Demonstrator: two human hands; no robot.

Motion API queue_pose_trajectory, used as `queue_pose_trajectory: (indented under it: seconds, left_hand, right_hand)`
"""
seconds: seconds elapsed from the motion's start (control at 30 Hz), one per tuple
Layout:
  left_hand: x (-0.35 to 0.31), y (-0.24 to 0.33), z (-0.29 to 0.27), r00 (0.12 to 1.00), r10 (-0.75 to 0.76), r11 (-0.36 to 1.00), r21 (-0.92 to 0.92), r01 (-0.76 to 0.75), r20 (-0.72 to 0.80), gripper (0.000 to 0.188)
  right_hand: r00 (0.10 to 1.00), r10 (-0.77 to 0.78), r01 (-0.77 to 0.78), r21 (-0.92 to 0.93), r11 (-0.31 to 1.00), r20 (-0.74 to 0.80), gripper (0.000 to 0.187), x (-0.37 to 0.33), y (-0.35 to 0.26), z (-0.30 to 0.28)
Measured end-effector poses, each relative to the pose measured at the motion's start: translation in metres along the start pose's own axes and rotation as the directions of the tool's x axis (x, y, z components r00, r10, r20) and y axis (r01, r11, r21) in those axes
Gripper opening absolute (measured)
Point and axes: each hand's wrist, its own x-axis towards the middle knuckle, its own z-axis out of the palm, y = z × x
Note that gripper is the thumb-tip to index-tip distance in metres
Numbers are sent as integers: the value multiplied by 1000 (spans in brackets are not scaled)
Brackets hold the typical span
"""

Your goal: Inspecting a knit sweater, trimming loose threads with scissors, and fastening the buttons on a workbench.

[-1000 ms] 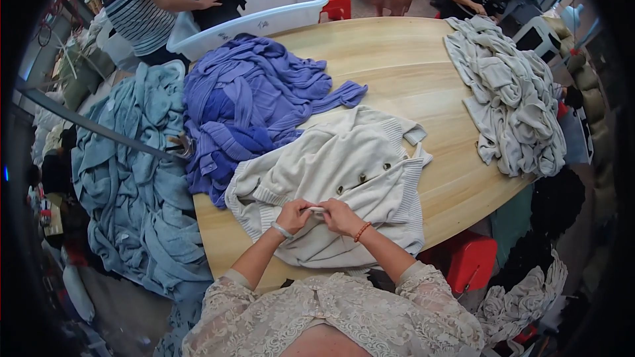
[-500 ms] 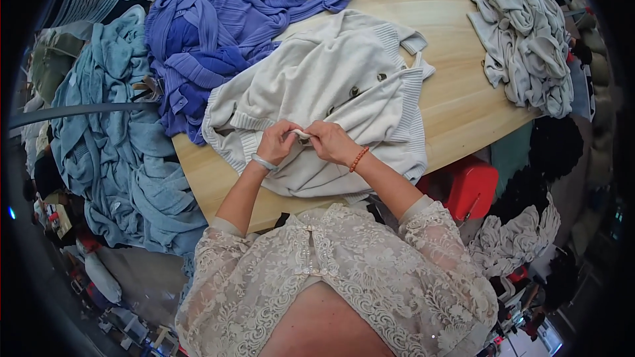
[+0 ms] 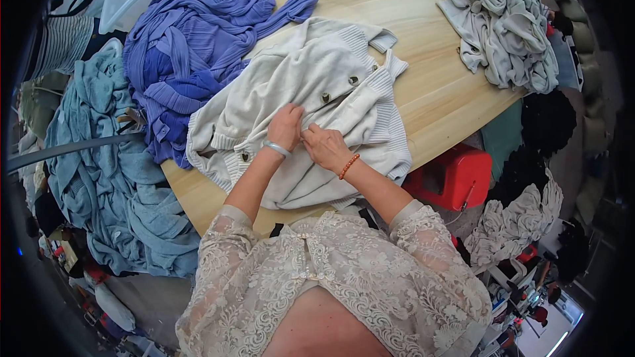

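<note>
A cream knit cardigan (image 3: 264, 102) with ribbed edges and dark buttons lies spread on the wooden table before me. Both my hands are at its button front, close together. My left hand (image 3: 286, 127), with a pale bangle at the wrist, has its fingers bent and pinching the knit. Beside it, my right hand (image 3: 325, 147), wearing an orange bead bracelet, grips the cardigan's front edge with curled fingers. My fingertips are partly hidden by the hands themselves. One button (image 3: 325, 98) shows just beyond the hands, another (image 3: 245, 156) near the left ribbing.
Purple ribbed garments (image 3: 192, 39) are heaped behind the cardigan on the left. Blue-grey knits (image 3: 132, 192) hang at the table's left, crossed by a dark curved bar (image 3: 73, 149). Pale grey garments (image 3: 506, 26) lie far right. A red container (image 3: 456, 175) stands below the table's right edge.
My hands have moved a little further along the cardigan's button front, and the raised pinch of fabric is lowered. The button near the left ribbing is now uncovered. The whole view has shifted slightly.
</note>
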Motion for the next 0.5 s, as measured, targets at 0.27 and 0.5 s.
queue_pose_trajectory:
  seconds: [0.27,0.5]
  left_hand:
    - [19,0,0,973,-214,959,206,194,81,22]
    - [17,-1,-23,703,-430,435,-552,711,566,15]
  right_hand:
    - [987,103,-77,192,978,-125,16,-4,6,1]
    - [970,197,-142,325,935,-145,25,3,1,-13]
